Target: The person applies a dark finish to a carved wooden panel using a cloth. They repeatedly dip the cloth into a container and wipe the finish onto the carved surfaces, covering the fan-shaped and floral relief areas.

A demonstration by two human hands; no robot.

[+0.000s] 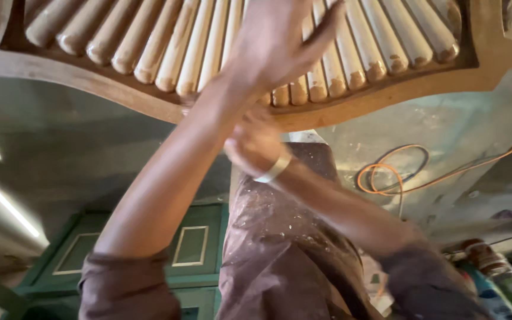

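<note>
- Here, in the head view, the carved wood panel (440,89) fills the top of the frame, its curved lower rim nearest you.
- Your left hand (280,47) lies open and flat on the ribs (197,47), fingers spread.
- Your right hand (253,142) sits under the rim, crossed beneath the left arm. It is blurred, so I cannot tell whether it grips anything.
- Progress, as a judgement: the rib ends show brown filler patches (318,92), but the wood looks bare and unfinished, so smoothing seems partly done.
- The panel's long axis runs left to right, and the ribs fan down toward the rim.
- An orange cable (386,175) lies coiled to the right, and a green door (191,243) sits below.
</note>
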